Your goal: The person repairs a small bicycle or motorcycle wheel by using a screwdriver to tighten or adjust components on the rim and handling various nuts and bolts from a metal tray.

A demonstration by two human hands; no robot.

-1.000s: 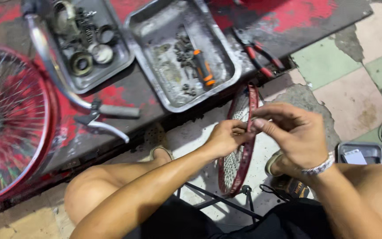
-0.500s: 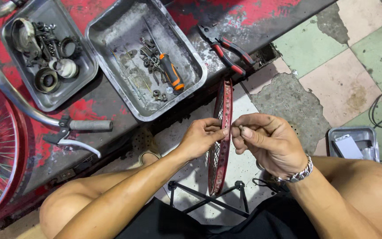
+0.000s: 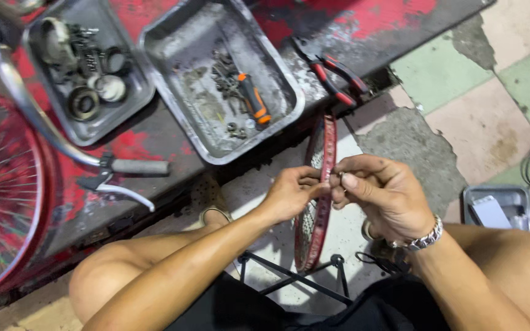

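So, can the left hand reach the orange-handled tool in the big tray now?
Probably yes, once freed: the left hand is gripping the red rim, and nothing covers the orange-handled tool in the open tray.

One possible package shows: a flat white, rectangular packet [image 3: 491, 211] lying inside a small grey metal tray [image 3: 472, 197] on the floor at the right edge.
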